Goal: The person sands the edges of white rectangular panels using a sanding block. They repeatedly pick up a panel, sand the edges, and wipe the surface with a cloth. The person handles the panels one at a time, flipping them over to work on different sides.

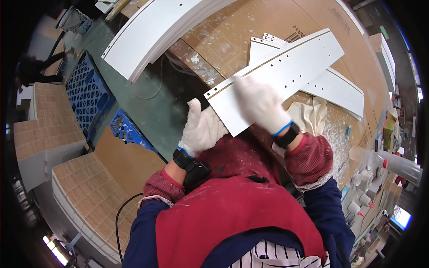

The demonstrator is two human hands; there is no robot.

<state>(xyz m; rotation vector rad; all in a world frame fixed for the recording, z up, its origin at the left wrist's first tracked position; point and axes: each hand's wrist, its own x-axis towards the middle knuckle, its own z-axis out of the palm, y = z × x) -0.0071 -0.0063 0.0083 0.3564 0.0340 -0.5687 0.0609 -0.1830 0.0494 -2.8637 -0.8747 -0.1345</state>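
Note:
A white panel with a groove and a row of small dark holes lies slantwise, its near end jutting past the table edge towards me. My left hand, in a white knit glove, is at that end's left corner. Its thumb stands apart and its fingers are stretched out, with the fingertips partly hidden by the panel. Across the panel's top face, near the same end, rests my right hand, gloved too and smeared by motion, so its fingers are unclear. More white panels lie crosswise beneath.
A stack of curved white panels stands at the far left of the cardboard-covered table. A crumpled cloth lies right of my right hand, with plastic bottles beyond. Left are a blue pallet and stacked brown boards.

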